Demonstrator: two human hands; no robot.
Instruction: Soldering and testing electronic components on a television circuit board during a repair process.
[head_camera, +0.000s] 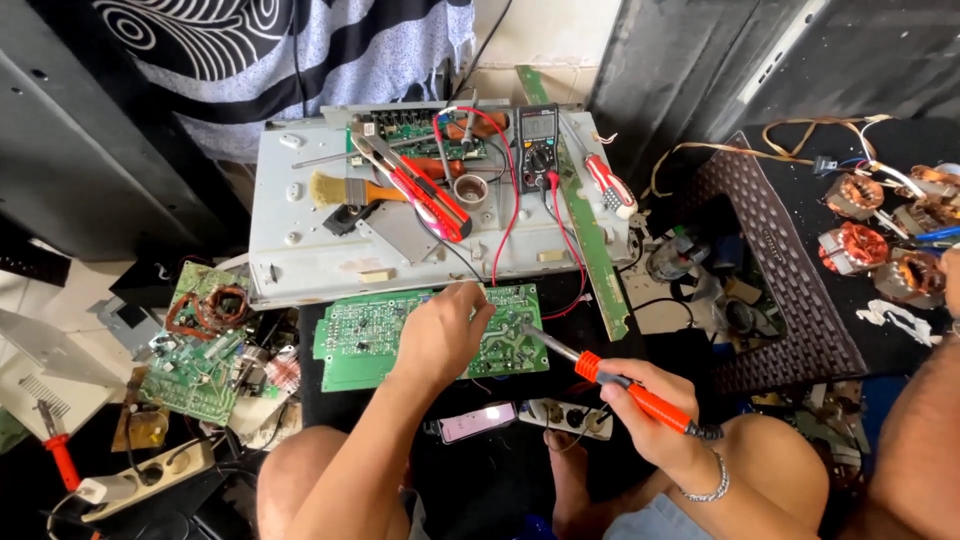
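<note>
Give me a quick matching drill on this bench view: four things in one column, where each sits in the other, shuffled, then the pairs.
Things:
1. soldering iron
2. green circuit board
3. multimeter
4. paint brush

Places:
A. under the left hand, on the black surface
B. at the far edge of the grey metal panel, red leads running from it
C. in the right hand, tip on the board
D. lying on the grey panel, bristles toward its left end

Pairs: 1-C, 2-A, 3-B, 4-D

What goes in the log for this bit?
left hand: on green circuit board | right hand: holds orange soldering iron, tip at board
</note>
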